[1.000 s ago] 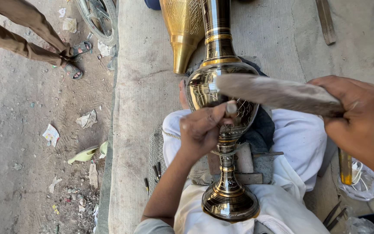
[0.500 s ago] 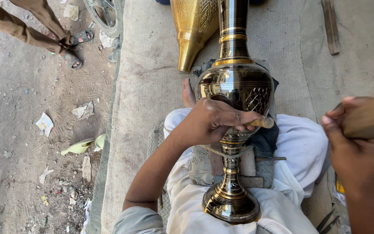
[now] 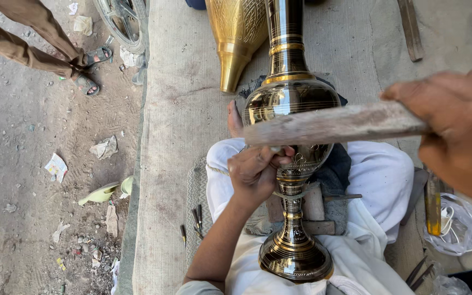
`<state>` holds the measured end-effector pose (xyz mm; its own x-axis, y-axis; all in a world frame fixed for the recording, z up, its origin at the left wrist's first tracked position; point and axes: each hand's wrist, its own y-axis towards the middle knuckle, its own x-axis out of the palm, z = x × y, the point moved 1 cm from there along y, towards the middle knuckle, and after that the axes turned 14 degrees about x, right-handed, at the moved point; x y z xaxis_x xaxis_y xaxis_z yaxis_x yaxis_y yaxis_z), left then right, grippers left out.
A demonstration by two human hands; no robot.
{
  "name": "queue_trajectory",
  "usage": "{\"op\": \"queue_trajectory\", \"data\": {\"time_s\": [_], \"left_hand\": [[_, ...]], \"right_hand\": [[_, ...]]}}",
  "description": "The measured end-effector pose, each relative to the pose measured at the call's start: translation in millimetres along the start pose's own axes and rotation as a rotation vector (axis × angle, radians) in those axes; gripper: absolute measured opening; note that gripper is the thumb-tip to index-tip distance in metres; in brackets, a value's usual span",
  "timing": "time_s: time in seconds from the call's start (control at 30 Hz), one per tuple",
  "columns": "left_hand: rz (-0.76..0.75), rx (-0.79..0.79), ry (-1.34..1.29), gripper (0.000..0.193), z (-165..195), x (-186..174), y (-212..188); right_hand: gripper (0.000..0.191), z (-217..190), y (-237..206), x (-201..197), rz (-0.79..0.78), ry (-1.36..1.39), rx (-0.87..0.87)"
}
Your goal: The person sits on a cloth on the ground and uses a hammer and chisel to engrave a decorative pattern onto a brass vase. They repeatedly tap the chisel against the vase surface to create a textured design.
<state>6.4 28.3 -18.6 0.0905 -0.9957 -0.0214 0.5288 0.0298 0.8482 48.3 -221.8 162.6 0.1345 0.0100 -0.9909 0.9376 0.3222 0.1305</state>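
Left hand (image 3: 255, 172) pinches a chisel against the vase (image 3: 293, 109); right hand (image 3: 454, 131) clenches the mallet (image 3: 329, 124). An off-centre hit probably mashes fingers or scars brass.

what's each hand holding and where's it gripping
Right hand grips a wooden stick at its near end. Left hand presses something small, unclear, against the brass vase body.
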Motion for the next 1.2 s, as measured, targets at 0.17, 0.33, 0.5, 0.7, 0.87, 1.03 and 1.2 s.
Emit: {"op": "queue_trajectory", "data": {"time_s": [0.17, 0.33, 0.5, 0.7, 0.87, 1.03, 1.2], "left_hand": [[0.256, -0.028, 0.233, 0.037, 4, 16, -21], [0.334, -0.157, 0.224, 0.015, 3, 17, -30], [0.286, -0.069, 0.364, 0.01, 1, 14, -28], [0.401, -0.108, 0.072, 0.027, 1, 23, -27], [0.455, -0.237, -0.023, 0.037, 8, 31, -20], [0.443, -0.203, 0.082, 0.036, 12, 30, -8], [0.385, -0.13, 0.195, 0.014, 17, 30, -4]], "right_hand": [[0.04, -15, 17, -22, 0.017, 0.601, -0.03], [0.048, -26, 17, -32, -0.015, 0.466, -0.112], [0.071, -30, 20, -36, 0.064, 0.042, -0.212], [0.059, -20, 19, -29, 0.101, -0.161, -0.155], [0.048, -15, 39, -21, -0.002, -0.532, -0.026], [0.055, -37, 58, -39, 0.15, 0.137, -0.189], [0.057, -41, 59, -51, -0.049, -0.109, -0.186]]}}
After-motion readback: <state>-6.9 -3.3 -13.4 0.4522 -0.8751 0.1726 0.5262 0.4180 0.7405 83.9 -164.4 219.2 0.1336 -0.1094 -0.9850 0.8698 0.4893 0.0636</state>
